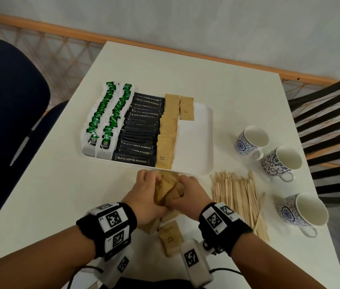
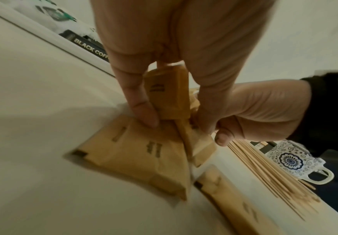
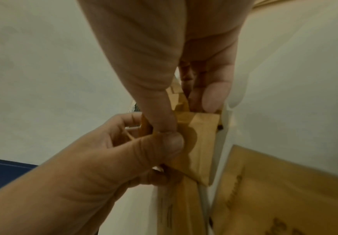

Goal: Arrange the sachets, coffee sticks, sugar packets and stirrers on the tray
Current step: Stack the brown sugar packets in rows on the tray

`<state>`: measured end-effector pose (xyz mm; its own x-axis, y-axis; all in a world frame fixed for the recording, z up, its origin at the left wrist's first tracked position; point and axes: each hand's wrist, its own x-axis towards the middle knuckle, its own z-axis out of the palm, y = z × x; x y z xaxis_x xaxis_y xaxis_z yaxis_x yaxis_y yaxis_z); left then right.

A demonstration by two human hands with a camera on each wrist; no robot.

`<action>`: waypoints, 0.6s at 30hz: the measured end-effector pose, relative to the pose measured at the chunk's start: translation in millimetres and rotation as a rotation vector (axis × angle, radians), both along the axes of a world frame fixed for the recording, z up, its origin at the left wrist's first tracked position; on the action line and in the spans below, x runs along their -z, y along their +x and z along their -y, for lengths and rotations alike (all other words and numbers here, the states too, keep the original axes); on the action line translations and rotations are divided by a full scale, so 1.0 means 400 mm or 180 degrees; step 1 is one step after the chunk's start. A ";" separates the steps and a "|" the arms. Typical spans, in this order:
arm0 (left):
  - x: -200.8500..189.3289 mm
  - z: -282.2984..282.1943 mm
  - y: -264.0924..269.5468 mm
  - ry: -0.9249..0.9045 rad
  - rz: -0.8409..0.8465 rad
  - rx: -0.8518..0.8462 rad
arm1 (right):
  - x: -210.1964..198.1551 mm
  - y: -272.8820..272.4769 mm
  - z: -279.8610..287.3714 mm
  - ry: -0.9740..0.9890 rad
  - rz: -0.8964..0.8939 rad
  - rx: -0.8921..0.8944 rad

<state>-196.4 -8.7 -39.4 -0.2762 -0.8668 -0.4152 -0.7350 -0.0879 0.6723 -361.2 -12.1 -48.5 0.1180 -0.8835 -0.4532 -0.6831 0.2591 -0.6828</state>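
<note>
A white tray (image 1: 203,130) holds rows of green tea sachets (image 1: 100,122), black coffee sticks (image 1: 140,132) and brown sugar packets (image 1: 168,132). Just in front of the tray, both hands gather a loose bunch of brown sugar packets (image 1: 170,190) on the table. My left hand (image 1: 146,197) grips the bunch from the left, and in the left wrist view its fingers (image 2: 142,111) pinch an upright packet (image 2: 170,95). My right hand (image 1: 188,195) grips the same bunch from the right, thumb (image 3: 156,114) pressed on a packet (image 3: 200,143). Wooden stirrers (image 1: 238,195) lie to the right.
Three blue-patterned cups (image 1: 250,142) (image 1: 281,161) (image 1: 302,211) stand at the table's right side. More sugar packets (image 1: 170,236) lie near the table's front edge. A dark blue chair (image 1: 8,101) is at the left, a black slatted chair (image 1: 331,126) at the right.
</note>
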 end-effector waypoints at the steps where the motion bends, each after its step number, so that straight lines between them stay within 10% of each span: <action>1: 0.000 0.000 0.000 0.0024 -0.0063 0.0038 | -0.003 0.003 -0.001 -0.0009 0.0146 0.0052; 18: -0.005 0.032 0.021 0.0317 -0.0844 -0.0329 | -0.034 0.025 0.002 -0.0223 0.1339 0.0458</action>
